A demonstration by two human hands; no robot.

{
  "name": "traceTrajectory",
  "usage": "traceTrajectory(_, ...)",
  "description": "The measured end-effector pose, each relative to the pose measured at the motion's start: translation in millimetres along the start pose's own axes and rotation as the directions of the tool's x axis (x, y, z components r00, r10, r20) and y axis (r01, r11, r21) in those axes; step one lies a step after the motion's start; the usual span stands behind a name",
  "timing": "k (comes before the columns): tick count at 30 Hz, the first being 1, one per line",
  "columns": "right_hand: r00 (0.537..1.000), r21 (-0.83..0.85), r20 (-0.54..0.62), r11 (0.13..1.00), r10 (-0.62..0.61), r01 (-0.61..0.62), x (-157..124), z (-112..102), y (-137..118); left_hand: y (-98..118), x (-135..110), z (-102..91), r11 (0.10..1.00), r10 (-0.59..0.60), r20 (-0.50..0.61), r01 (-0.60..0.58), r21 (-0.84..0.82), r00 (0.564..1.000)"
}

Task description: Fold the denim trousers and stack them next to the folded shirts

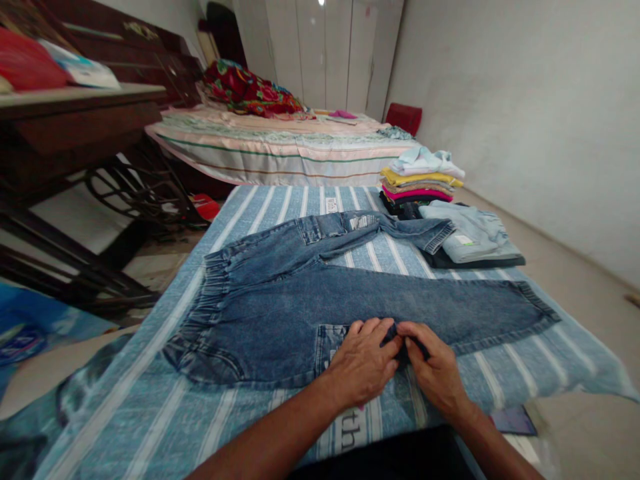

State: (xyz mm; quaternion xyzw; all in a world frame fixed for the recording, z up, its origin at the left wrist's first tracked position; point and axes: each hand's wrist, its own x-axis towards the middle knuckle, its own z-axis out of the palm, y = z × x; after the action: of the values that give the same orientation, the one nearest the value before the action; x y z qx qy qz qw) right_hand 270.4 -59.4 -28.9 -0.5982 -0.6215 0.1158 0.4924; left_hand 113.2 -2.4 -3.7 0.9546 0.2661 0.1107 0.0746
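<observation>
A pair of blue denim trousers (280, 300) lies spread on a striped blue cloth (240, 413), its elastic waist on the left and both legs stretching right. At the near leg, my left hand (365, 357) is closed on a fold of denim beside the side pocket (327, 343). Close against it, my right hand (433, 363) pinches the same near edge between thumb and fingers. Both sets of fingertips nearly meet, and the gathered denim between them is partly hidden.
Folded clothes stand in a colourful stack (420, 183) at the back right, with folded light-blue jeans (470, 233) in front. Behind is a bed (280, 157) with a red flowered blanket (250, 90). A dark wooden table (85, 127) with a wheel below stands left.
</observation>
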Motion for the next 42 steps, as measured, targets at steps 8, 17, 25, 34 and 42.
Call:
traceTrajectory(8,0.999,-0.037,0.003,0.998,-0.055,0.055,4,6,4,1,0,-2.8,1.0,0.005,0.005,-0.005,0.02,1.0)
traceTrajectory(17,0.991,0.023,0.13,1.0,0.016,-0.019,8,-3,17,1,1,-3.8,0.999,0.024,0.028,-0.025,0.036,0.999)
traceTrajectory(25,0.974,0.08,0.21,0.991,0.091,-0.109,18,-9,19,3,3,-9.1,0.999,0.036,0.075,-0.035,-0.014,0.997)
traceTrajectory(34,0.981,0.035,0.194,0.999,0.009,-0.017,12,-6,24,-7,3,-14.7,0.982,0.055,0.116,-0.033,-0.186,0.992)
traceTrajectory(42,0.973,0.016,0.225,0.999,-0.051,0.048,14,-8,24,-2,11,-9.8,0.948,-0.12,0.059,0.132,-0.29,0.991)
